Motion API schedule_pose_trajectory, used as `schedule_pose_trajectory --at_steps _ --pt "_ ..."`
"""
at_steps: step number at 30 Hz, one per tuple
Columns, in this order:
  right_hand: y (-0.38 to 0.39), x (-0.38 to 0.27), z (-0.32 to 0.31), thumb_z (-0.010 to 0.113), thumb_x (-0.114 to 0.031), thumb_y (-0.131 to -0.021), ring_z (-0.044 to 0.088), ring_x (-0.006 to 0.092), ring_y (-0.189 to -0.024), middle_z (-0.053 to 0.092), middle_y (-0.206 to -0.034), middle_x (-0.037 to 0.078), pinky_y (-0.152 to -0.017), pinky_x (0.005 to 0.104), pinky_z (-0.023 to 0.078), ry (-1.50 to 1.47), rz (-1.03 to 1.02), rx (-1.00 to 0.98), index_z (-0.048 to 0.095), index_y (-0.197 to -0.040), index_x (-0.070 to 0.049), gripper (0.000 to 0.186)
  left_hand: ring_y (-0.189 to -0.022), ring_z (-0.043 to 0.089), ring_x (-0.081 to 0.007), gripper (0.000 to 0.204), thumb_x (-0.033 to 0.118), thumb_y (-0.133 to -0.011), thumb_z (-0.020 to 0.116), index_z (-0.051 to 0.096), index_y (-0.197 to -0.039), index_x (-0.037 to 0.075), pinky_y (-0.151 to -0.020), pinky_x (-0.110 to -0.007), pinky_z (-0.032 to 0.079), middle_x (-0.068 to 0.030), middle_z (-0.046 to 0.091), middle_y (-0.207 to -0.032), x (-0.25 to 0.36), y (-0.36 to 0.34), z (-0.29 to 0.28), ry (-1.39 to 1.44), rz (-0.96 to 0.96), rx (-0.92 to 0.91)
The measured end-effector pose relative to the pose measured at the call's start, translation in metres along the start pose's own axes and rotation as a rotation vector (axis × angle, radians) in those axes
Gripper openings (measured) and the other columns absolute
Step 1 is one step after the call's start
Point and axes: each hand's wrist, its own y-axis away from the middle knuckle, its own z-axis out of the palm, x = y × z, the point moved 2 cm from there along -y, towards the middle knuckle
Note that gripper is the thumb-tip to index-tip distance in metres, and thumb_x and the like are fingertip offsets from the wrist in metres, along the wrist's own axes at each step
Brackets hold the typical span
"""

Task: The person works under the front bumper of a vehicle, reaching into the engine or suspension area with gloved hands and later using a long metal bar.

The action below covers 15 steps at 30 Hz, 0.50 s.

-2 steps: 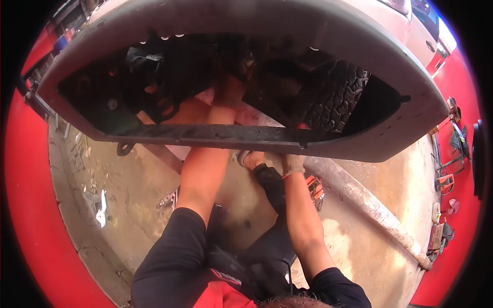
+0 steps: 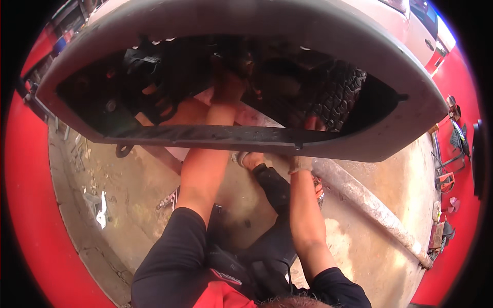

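The left hand (image 2: 226, 84) reaches up into the dark underside of the grey bumper (image 2: 359, 149); its grip cannot be told. The gloved right hand (image 2: 303, 154) clasps the bumper's lower edge beside the tyre (image 2: 339, 97). Should that clasp slip, the bumper could drop onto the forearms.

Concrete floor (image 2: 128, 190) w/ pipe (image 2: 370, 205), scraps (image 2: 101, 209)

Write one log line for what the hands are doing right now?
left hand: reaching up into dark vehicle underside | right hand: at black crossbar, grip hidden | tyre: beside
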Motion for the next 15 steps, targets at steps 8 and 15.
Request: schedule_pose_trajectory --at_steps 8,15 --pt "-0.047 -0.076 0.037 0.060 -0.043 -0.107 0.066 0.0191 -0.083 0.067 -0.098 0.008 -0.074 0.0372 0.057 0.117 -0.287 -0.092 0.056 -0.126 -0.010 0.038 -0.085 0.073 -0.0276 0.038 0.030 -0.101 0.048 0.070 -0.108 0.001 -0.080 -0.037 0.062 -0.0151 0.075 -0.104 -0.002 -0.027 -0.021 0.164 -0.071 -0.218" --pt "-0.069 -0.079 0.017 0.061 -0.043 -0.107 0.067 0.0193 -0.084 0.067 -0.097 0.008 -0.074 0.0373 0.057 0.202 -0.356 -0.063 0.055 -0.126 -0.010 0.039 -0.083 0.073 -0.0247 0.023 0.013 -0.085 0.080 0.072 -0.103 0.001 -0.080 -0.037 0.061 -0.0094 0.075 -0.095 0.057 -0.004 0.014 -0.487 0.220 -0.366"
